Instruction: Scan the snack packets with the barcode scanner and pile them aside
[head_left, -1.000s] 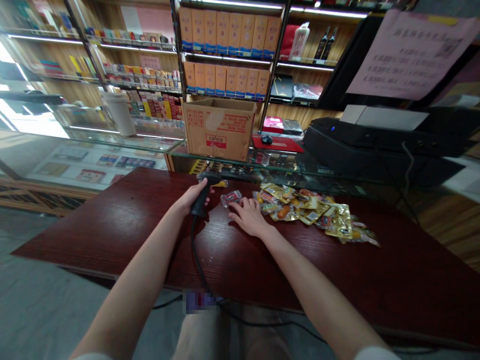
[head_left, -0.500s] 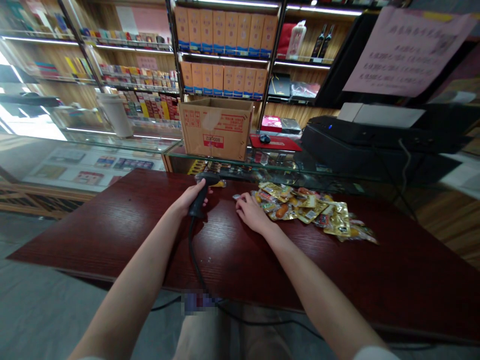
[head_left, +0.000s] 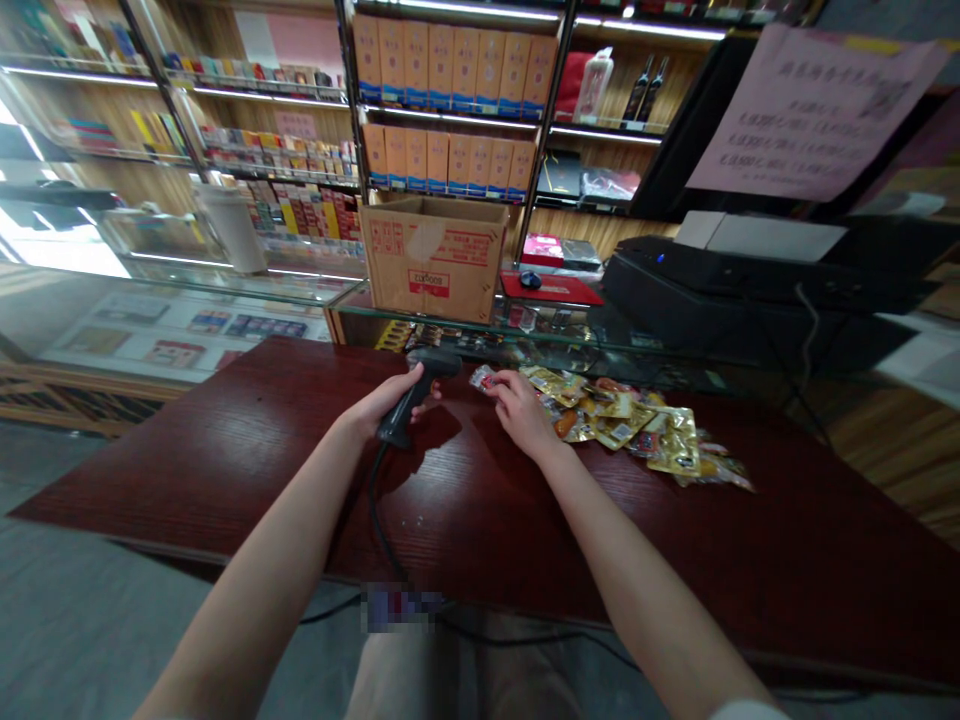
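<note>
Your left hand (head_left: 384,408) is closest, its fingers clamped around the grip of a black handheld barcode scanner (head_left: 411,395), held over the middle of the dark red wood-grain counter (head_left: 480,530). A black cord (head_left: 373,510) trails from the scanner's base across the counter and over its near edge, so a snag there or a sharp pull from you could jerk the scanner out of line or out of your hand. Your right hand (head_left: 523,412) has its fingertips pinched together on a small red-and-clear plastic packet (head_left: 484,378), just beside the scanner's head; you can't tell from this view whether the packet is clear of the counter, and its slick film could slip from a light pinch. Your right hand also sits against the pile of gold foil snack packets (head_left: 626,420) on the counter, where a careless sweep of your wrist could scatter them. Past the counter's far edge lies a glass-topped display case (head_left: 187,330), which a swung scanner could knock, and farther back stands an open brown cardboard carton (head_left: 433,262)
</note>
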